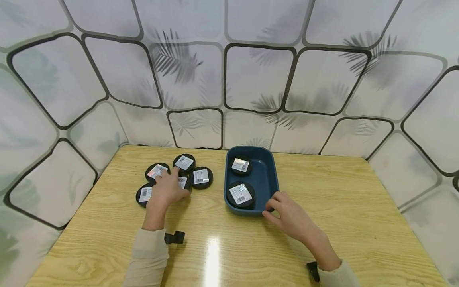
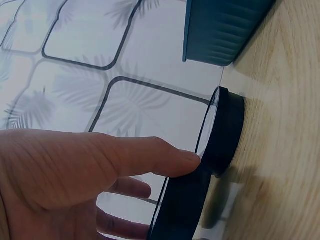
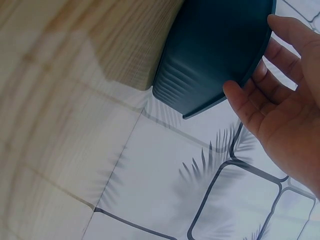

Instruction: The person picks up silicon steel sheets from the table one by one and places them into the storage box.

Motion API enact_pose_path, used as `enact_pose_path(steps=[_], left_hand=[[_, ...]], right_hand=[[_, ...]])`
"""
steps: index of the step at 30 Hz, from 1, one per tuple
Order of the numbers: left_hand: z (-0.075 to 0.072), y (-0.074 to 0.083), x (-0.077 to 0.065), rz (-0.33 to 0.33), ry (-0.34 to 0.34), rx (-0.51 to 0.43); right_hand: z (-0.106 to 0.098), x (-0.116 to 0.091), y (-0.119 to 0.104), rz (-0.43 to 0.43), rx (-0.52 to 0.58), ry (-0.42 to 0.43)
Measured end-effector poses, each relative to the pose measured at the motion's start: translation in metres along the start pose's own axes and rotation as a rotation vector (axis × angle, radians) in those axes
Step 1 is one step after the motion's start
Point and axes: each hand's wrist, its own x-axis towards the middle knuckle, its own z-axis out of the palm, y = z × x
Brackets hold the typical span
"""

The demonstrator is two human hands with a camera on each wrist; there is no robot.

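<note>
Head view: pinched middle disc (image 1: 183, 183) w/ L hand (image 1: 166, 188), prob. to get a hold amid close neighbours. Saw four other black discs (image 1: 201, 177) grouped about it on L side of table (image 1: 322, 171), labels up, maybe for reading. Gripped near R corner of blue tray (image 1: 266, 179) w/ R hand (image 1: 292, 218), prob. to stop any sliding. Saw two more discs (image 1: 241, 195) inside tray, one far, one near, both at L wall, perhaps to sit in line.

L wrist view: laid thumb (image 2: 180, 164) agst middle disc's edge, w/ fingers (image 2: 132, 187) bent behind, prob. to squeeze from both sides. Couldn't tell if lifted or resting. Saw another disc just beside, tray farther off.

R wrist view: curled fingers about tray rim & outer wall, nothing else in grasp. Saw corner end of tray clasped only, prob. enough for steadying.
</note>
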Motion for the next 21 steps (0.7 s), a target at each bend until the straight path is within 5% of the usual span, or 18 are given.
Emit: enact_pose_path(steps=[21], left_hand=[[-0.0049, -0.0003, 0.0017, 0.014, 0.027, -0.137]], right_hand=[[0.0004, -0.001, 0.0007, 0.009, 0.003, -0.005]])
